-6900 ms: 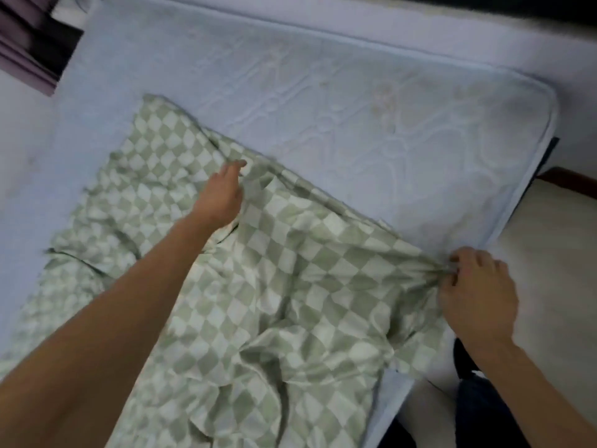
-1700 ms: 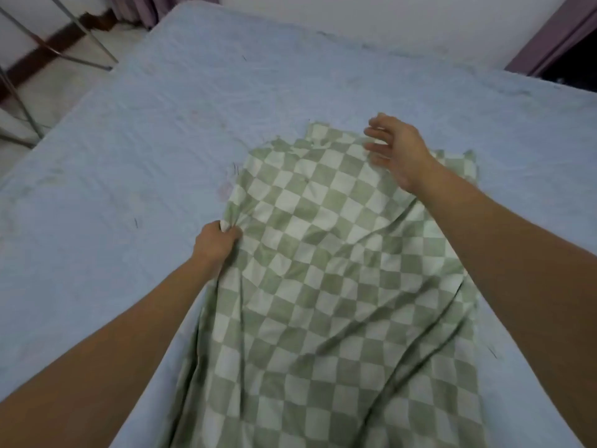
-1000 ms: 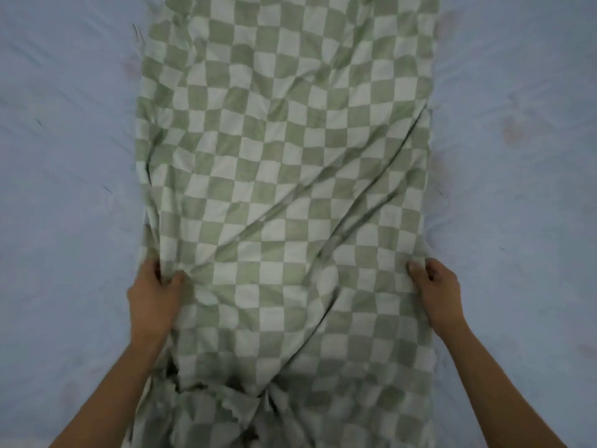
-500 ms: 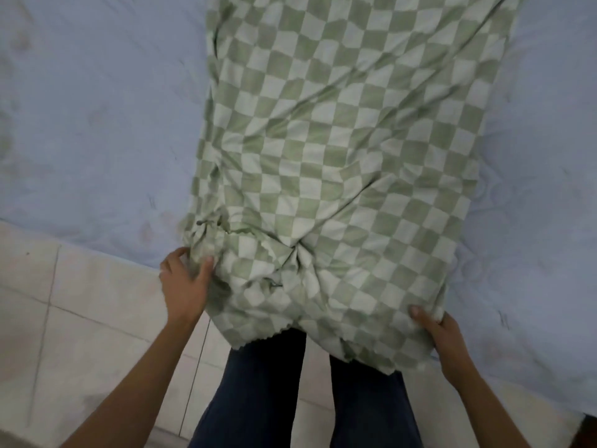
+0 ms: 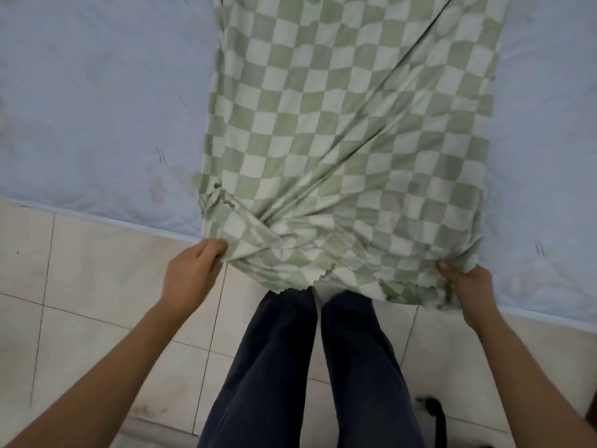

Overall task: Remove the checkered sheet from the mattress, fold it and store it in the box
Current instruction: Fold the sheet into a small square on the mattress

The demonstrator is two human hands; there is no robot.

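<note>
Two hands held the near edge of the sheet.

Left hand point(image 5: 190, 270): fingers curled round the near-left corner of the checkered sheet point(image 5: 349, 124), with cloth bunched into pleats just beyond the knuckles.

Right hand point(image 5: 465, 282): thumb on top, fingers tucked under the near-right corner, pinching it.

Between the hands, the hem sagged off the mattress edge and hung in front of the person's dark trousers point(image 5: 290, 367). Beyond the hands, the sheet ran away as one long strip lying on the pale blue mattress point(image 5: 97, 108). Diagonal creases ran from the left hand toward the far right. The mattress was bare on the outer side of each hand. The tiled floor point(image 5: 97, 286) lay below and behind the left hand.

Progress, as a judgement: the sheet looked free of the mattress corners and already narrowed, seemingly doubled lengthwise, though the layer count could not be confirmed. Removal was in effect done and folding was partway.

Left to do:
- carry the near end over to the far end, probably more than once
- square the bundle
- take it to the box

No box was in view.
</note>
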